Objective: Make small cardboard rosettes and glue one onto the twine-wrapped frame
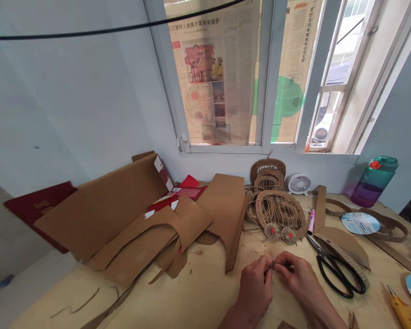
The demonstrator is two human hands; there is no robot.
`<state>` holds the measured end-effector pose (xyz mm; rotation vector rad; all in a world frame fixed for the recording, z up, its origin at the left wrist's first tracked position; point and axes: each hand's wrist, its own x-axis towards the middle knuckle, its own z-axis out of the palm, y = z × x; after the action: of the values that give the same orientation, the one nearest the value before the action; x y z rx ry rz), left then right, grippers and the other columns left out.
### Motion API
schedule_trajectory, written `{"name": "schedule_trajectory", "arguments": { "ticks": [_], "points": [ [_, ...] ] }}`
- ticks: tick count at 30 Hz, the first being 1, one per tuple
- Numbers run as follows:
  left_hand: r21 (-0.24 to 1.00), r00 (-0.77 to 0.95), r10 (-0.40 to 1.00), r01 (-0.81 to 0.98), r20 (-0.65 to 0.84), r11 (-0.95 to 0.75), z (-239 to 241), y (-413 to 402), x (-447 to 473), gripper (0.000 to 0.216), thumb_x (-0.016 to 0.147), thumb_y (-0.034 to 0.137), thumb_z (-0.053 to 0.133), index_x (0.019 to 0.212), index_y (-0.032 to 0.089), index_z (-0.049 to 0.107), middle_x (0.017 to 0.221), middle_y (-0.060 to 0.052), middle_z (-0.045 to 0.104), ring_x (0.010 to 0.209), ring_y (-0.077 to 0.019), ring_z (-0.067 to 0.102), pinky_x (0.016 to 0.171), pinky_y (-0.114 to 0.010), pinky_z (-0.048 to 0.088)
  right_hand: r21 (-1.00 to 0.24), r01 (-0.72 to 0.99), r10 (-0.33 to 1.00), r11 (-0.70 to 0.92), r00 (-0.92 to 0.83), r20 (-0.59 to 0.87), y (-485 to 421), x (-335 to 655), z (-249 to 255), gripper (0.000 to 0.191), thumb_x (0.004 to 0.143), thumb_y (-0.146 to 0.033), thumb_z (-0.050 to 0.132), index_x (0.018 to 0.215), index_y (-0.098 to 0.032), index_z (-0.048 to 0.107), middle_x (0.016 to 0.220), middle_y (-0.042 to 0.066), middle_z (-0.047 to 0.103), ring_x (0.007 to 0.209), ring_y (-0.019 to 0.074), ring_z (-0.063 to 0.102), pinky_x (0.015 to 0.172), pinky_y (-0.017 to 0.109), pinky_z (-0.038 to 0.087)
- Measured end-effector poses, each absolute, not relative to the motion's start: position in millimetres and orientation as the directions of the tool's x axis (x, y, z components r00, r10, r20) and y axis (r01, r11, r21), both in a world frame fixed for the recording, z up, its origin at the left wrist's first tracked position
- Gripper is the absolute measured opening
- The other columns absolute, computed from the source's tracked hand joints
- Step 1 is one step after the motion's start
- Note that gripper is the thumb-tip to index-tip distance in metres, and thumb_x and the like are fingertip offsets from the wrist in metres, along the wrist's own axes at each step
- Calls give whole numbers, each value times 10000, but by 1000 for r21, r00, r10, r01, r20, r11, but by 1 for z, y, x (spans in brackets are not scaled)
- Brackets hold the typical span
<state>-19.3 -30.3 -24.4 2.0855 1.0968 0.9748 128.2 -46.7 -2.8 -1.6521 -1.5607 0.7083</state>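
My left hand (255, 287) and my right hand (297, 278) meet over the wooden table (198, 292) near its front edge. Both pinch one small brown piece (273, 264) between their fingertips; it looks like a bit of rolled cardboard strip. Just beyond the hands lie coiled cardboard-strip rings (277, 211) with two small rolled discs (280, 232) leaning against them.
Black scissors (335, 267) and a pink marker (311, 221) lie right of the hands. Cut brown cardboard sheets (130, 219) are piled at left. A small white fan (298, 183), a teal-and-purple bottle (375, 181), a round blue-white disc (359, 223) and a yellow utility knife (402, 310) are at right.
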Motion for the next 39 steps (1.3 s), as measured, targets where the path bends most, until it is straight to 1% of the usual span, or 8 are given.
{"name": "schedule_trajectory", "arguments": {
  "ticks": [12, 15, 18, 20, 24, 27, 32, 39],
  "points": [
    [522, 356, 782, 595, 511, -611, -42, -34, -13, 216, 777, 28, 424, 826, 174, 575, 684, -99, 649, 648, -243, 625, 547, -298, 384, -833, 553, 981, 21, 151, 125, -44, 117, -15, 195, 768, -353, 536, 700, -202, 641, 722, 48, 689, 734, 228, 615, 698, 302, 441],
    [666, 307, 831, 498, 464, -555, -31, -34, -14, 204, 794, 54, 426, 811, 172, 591, 719, -93, 656, 684, -234, 624, 583, -293, 407, -874, 486, 986, 23, 135, 101, -45, 117, -7, 194, 767, -350, 535, 710, -191, 631, 715, 46, 679, 716, 217, 610, 687, 295, 443],
    [896, 284, 909, 240, 304, -374, -18, -30, -15, 177, 830, 134, 446, 793, 179, 613, 738, -59, 662, 666, -189, 612, 574, -256, 424, -909, 414, 989, 40, 113, 94, -46, 119, -2, 182, 759, -347, 550, 719, -185, 625, 711, 39, 669, 719, 206, 603, 686, 284, 444],
    [977, 295, 940, 70, 173, -202, -13, -25, -15, 136, 805, 186, 495, 748, 172, 618, 675, -31, 644, 575, -152, 578, 518, -229, 416, -924, 380, 991, 49, 93, 91, -46, 121, 0, 179, 754, -349, 562, 718, -185, 624, 698, 30, 660, 708, 198, 597, 680, 278, 442],
    [987, 322, 946, -136, -37, 84, -15, -15, -16, 138, 680, 274, 655, 645, 161, 584, 567, 9, 603, 462, -103, 510, 440, -196, 374, -940, 337, 995, 57, 61, 82, -46, 124, 2, 187, 757, -362, 569, 723, -186, 623, 697, 24, 656, 716, 195, 600, 684, 275, 449],
    [966, 370, 925, -194, -88, 170, -19, -10, -16, 266, 592, 364, 741, 642, 158, 581, 548, 10, 613, 440, -93, 504, 447, -202, 387, -933, 352, 995, 68, 49, 91, -46, 126, 5, 186, 755, -363, 573, 719, -189, 628, 691, 23, 652, 716, 195, 600, 676, 271, 452],
    [965, 438, 894, -178, -97, 192, -19, -8, -18, 377, 534, 477, 761, 615, 146, 599, 529, -8, 636, 400, -83, 481, 442, -215, 384, -904, 415, 992, 103, 23, 123, -48, 126, 12, 177, 766, -341, 568, 694, -190, 624, 714, 27, 645, 737, 190, 590, 702, 271, 446],
    [982, 425, 902, -126, -71, 137, -15, -7, -22, 342, 552, 439, 763, 583, 156, 574, 499, 33, 571, 429, -83, 464, 442, -200, 339, -868, 479, 990, 134, -36, 133, -56, 122, 23, 195, 796, -384, 550, 748, -202, 599, 740, 11, 617, 755, 182, 576, 683, 252, 445]
  ]
}}
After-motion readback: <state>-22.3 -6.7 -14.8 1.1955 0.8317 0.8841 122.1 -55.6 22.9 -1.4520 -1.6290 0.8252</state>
